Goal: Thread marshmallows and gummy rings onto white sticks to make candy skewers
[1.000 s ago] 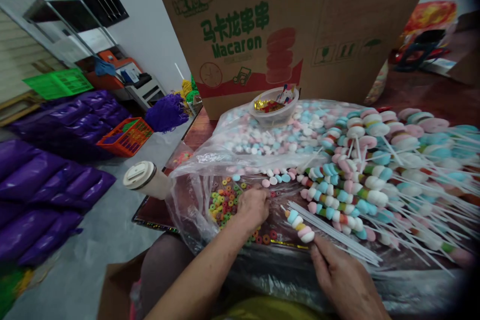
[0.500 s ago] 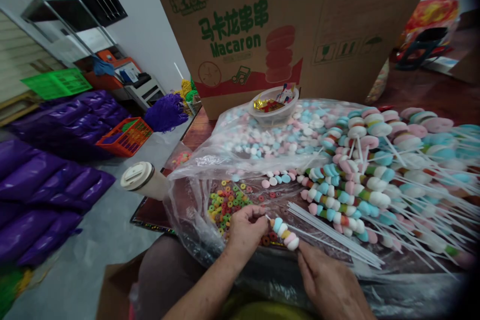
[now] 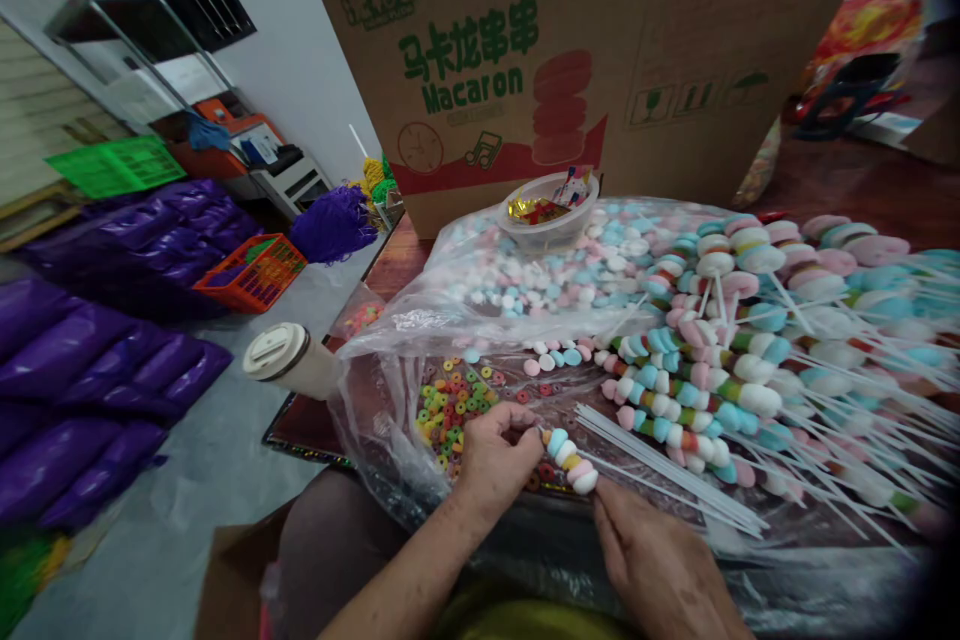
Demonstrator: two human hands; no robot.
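A skewer of blue, white, yellow and pink candies [image 3: 570, 461] is held between my two hands, low in the middle. My left hand [image 3: 501, 450] pinches its upper left end, where a small orange piece shows beside the fingertips. Closed at the lower right end, below the white candy, is my right hand [image 3: 649, 550]; its fingers hide the stick. Colourful ring candies [image 3: 457, 405] lie just beyond my left hand. Bare white sticks [image 3: 667, 468] lie to the right of the skewer.
Finished candy skewers [image 3: 705, 390] are heaped at the right. Behind are loose pastel candies [image 3: 540, 280] in clear plastic, a bowl [image 3: 546, 232] with wrapped pieces, and a large cardboard box [image 3: 480, 70]. A lidded cup [image 3: 292, 360] stands at the table's left edge.
My left hand has shifted slightly right and up along the skewer's end, and its fingertips now sit closer to the orange piece. My right hand has barely moved.
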